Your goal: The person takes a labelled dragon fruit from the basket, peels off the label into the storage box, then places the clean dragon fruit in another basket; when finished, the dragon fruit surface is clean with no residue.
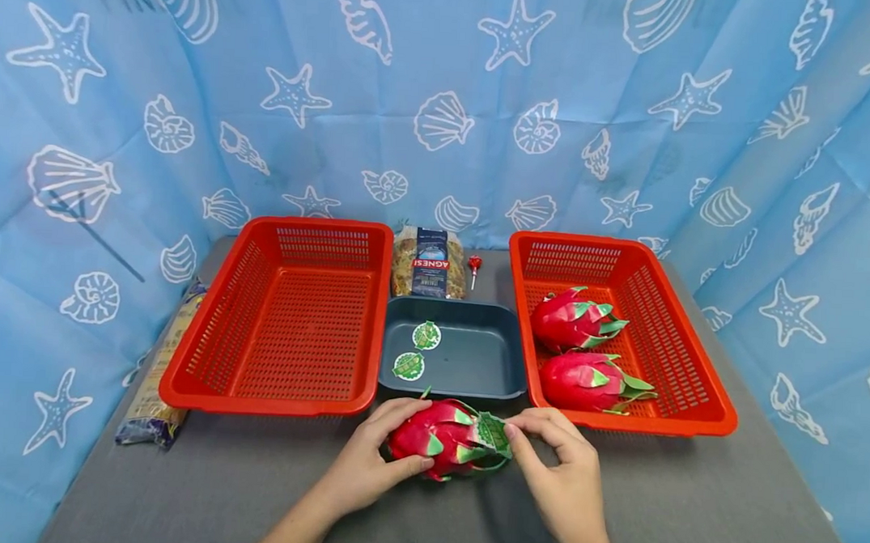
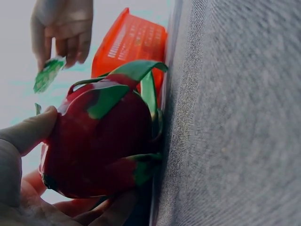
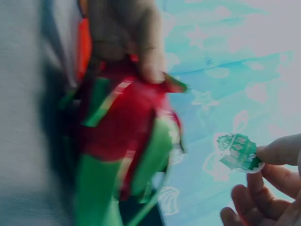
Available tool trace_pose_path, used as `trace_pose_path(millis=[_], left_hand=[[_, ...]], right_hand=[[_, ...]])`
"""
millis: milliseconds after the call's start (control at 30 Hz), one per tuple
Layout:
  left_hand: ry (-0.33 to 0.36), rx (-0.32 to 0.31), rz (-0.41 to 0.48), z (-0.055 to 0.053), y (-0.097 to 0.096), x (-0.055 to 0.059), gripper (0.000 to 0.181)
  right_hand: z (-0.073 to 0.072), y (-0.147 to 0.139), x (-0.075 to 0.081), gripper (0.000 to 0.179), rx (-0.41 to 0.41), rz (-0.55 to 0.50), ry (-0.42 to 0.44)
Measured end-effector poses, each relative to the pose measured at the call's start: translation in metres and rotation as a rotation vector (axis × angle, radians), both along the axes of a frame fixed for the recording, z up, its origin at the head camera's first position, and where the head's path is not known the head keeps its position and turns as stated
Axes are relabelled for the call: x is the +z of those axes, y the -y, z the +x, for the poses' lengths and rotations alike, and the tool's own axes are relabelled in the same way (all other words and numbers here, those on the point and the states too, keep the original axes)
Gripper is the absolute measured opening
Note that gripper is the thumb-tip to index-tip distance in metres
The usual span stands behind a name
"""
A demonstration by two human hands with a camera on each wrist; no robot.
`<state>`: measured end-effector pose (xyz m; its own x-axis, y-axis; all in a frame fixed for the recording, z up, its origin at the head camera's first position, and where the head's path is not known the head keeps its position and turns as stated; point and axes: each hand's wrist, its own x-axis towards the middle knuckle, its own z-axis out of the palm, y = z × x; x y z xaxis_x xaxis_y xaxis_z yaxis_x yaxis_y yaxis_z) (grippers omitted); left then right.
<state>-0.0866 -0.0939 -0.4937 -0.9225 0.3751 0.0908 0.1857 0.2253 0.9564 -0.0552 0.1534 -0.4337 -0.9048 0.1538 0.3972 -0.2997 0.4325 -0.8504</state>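
A red dragon fruit with green leaf tips point(image 1: 428, 433) lies on its side at the front of the grey table. My left hand point(image 1: 364, 467) grips its rounded end, thumb on the near side and fingers on the far side. Between thumb and index finger, my right hand point(image 1: 561, 471) pinches a green and white sticker point(image 3: 240, 151) by its edge. In the head view the sticker overlaps the fruit's leafy end; both wrist views show a gap between them. Two similar green stickers point(image 1: 426, 336) lie in the dark tray point(image 1: 474, 370) beyond the fruit.
A red basket point(image 1: 701, 364) on the right holds two more dragon fruits point(image 1: 583, 383). Another red basket point(image 1: 269, 402) stands on the left, beside a long yellowish packet point(image 1: 157, 373). Behind the tray are an Agnesi pasta bag point(image 1: 430, 263) and a red lollipop point(image 1: 474, 263).
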Motion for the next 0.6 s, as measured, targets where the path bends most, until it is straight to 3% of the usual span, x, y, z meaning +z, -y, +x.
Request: trace_pose_path(millis=[167,300,433,600], left_hand=[[-0.026,0.023,-0.007,0.003,0.002,0.001,0.060],[0.029,0.030,0.003,0.005,0.007,0.002,0.060],[0.106,0.020,0.015,0.006,0.013,0.003,0.060],[0.120,0.008,0.001,0.008,0.019,0.003,0.060]], right_hand=[[-0.018,0.000,0.018,0.012,0.022,-0.012,0.099],[-0.039,0.006,0.024,0.010,0.037,0.007,0.171],[-0.063,0.016,0.019,0.014,0.068,0.028,0.227],[-0.091,0.029,0.006,0.012,0.053,0.149,0.264]])
